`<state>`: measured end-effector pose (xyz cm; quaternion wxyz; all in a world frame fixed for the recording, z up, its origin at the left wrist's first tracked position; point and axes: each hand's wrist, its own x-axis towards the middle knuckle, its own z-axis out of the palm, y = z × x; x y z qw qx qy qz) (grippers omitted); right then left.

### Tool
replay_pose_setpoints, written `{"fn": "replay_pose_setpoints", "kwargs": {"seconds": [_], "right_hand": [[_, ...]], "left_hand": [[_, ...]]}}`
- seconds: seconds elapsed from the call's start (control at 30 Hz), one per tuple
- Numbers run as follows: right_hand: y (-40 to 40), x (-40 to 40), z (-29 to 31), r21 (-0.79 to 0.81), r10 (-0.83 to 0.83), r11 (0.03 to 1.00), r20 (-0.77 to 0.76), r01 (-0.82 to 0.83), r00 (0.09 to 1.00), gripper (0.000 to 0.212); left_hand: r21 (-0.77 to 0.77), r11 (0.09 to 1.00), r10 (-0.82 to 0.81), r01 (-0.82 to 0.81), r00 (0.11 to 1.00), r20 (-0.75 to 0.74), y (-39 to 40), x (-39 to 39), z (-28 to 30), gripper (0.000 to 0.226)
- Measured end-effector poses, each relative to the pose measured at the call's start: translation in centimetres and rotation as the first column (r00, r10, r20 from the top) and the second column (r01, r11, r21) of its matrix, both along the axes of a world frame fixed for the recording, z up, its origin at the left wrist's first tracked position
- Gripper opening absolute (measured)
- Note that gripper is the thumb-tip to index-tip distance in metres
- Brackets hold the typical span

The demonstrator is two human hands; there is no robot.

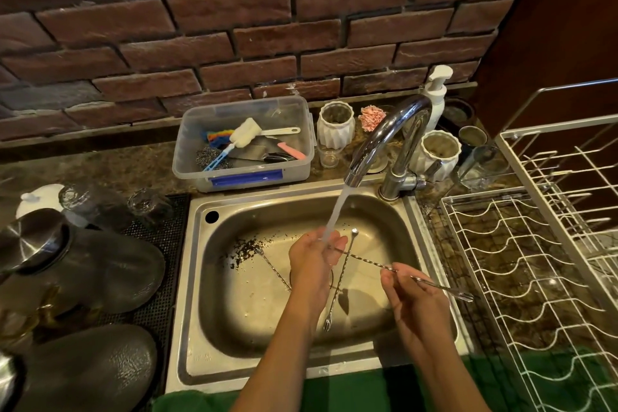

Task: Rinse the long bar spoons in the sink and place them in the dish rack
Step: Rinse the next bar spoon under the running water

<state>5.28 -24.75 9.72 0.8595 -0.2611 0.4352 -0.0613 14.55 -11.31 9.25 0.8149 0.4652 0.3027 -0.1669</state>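
Right now both hands are over the steel sink (200,278), w/ water running from the chrome tap (384,137). Left hand (314,261) is cupped under the stream, fingers wrapped round the bowl end of a long bar spoon (371,262); the bowl itself is hidden in the palm. Right hand (411,298) pinches the same spoon's twisted shaft between thumb & fingertips, near the forked end, which sticks out to the right over the sink's rim. So the spoon runs roughly level btwn the two hands, just above the basin.

Two more spoons lie in the basin: second spoon (337,284) runs front to back, small bowl toward the tap, fork end toward the person, crossing under the held one. Third spoon (274,267) lies slanted to the left, partly hidden behind the left hand. Dark specks (247,247) are scattered on the basin floor at the back left.

White wire dish rack (521,278) sits on the worktop just right of the sink; no spoons seen in it. Behind the sink, a clear plastic tub (244,174) holds brushes & scourers.
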Motion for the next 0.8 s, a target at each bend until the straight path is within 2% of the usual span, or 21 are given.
{"fn": "replay_pose_setpoints", "kwargs": {"seconds": [0.1,0.2,0.27,0.53,0.8], "right_hand": [[0.0,-0.1,-0.1,0.021,-0.027,0.999,0.027,0.027,0.999,0.023],[-0.3,0.0,-0.1,0.008,-0.03,1.0,0.046,0.03,0.998,0.021],[-0.4,0.1,-0.1,-0.012,-0.016,1.0,0.058,0.017,0.998,0.02],[-1.2,0.0,0.8,-0.09,0.027,0.996,0.052,-0.022,0.998,0.015],[-1.0,0.4,0.7,-0.079,0.02,0.997,0.054,-0.015,0.998,0.015]], "left_hand": [[-0.021,1.0,0.004,-0.004,1.0,0.027,-0.1,-0.2,0.1,0.02],[0.0,1.0,0.029,-0.029,1.0,0.003,-0.2,-0.3,-0.3,0.014],[0.005,0.999,0.033,-0.033,0.999,-0.024,-0.2,-0.3,-0.3,0.024],[-0.095,0.993,-0.068,0.063,0.996,-0.049,-0.5,-0.1,0.4,0.019],[0.021,1.0,0.013,-0.013,1.0,0.02,-0.7,-0.8,0.3,0.015]]}}
